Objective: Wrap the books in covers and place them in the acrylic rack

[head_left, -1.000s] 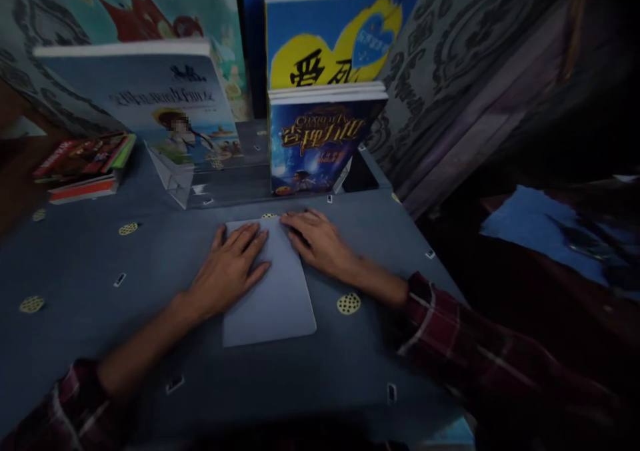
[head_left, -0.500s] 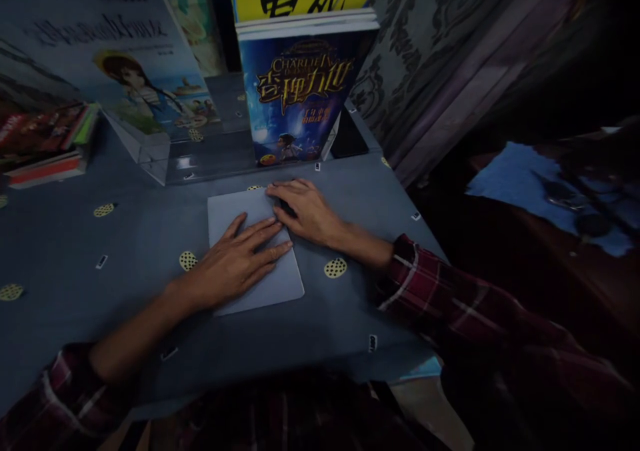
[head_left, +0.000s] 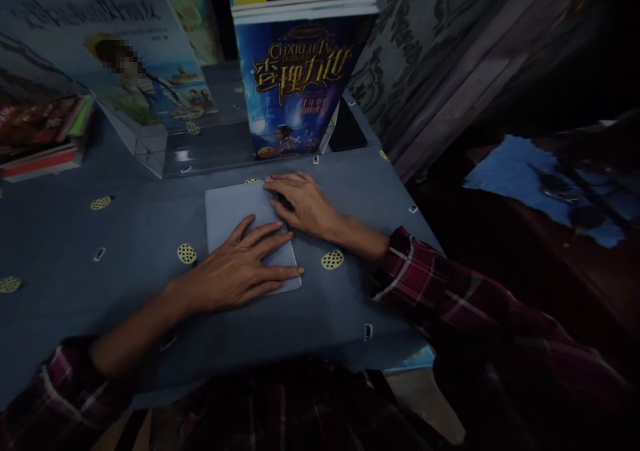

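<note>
Perhaps the sheet (head_left: 227, 207) could skew or crease, should the left hand (head_left: 233, 271) push sideways while the right hand (head_left: 306, 205) stays put. It lies flat on the surface (head_left: 140, 237), its near part under the left hand, whose fingers are spread wide; the right hand bends over its far right corner, fingers close together. Whether those pinch the edge, I cannot tell.
</note>
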